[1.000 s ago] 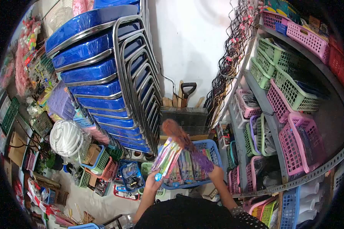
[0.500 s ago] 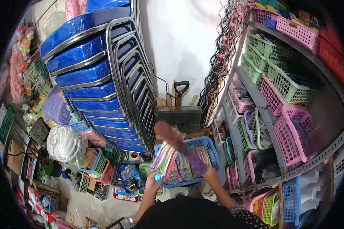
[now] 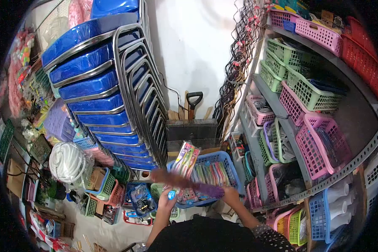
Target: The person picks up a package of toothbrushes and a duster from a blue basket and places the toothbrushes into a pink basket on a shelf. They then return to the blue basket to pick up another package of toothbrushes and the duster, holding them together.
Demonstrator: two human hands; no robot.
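My left hand point(image 3: 167, 203) is closed on the lower end of a long, colourful flat packet point(image 3: 185, 160), held tilted upright over the near left part of a blue basket point(image 3: 235, 168). A small bright blue piece point(image 3: 171, 194) shows at its fingers. My right hand point(image 3: 231, 195) grips the purple end of a duster-like brush point(image 3: 209, 190), whose brown end is smeared by motion. The brush extends leftward, crossing in front of the packet's lower part. Rows of colourful slim packets point(image 3: 210, 173) lie in the basket.
Stacked blue chairs point(image 3: 101, 103) rise at the left. A metal shelf point(image 3: 277, 103) with pink and green baskets stands at the right. A smaller blue basket point(image 3: 132, 201) sits left of my hands. A black shovel handle point(image 3: 194, 99) leans against the back wall.
The brush has swung down and left, from slanting steeply over the packet to lying nearly level across its lower part. The packet now stands more in view.
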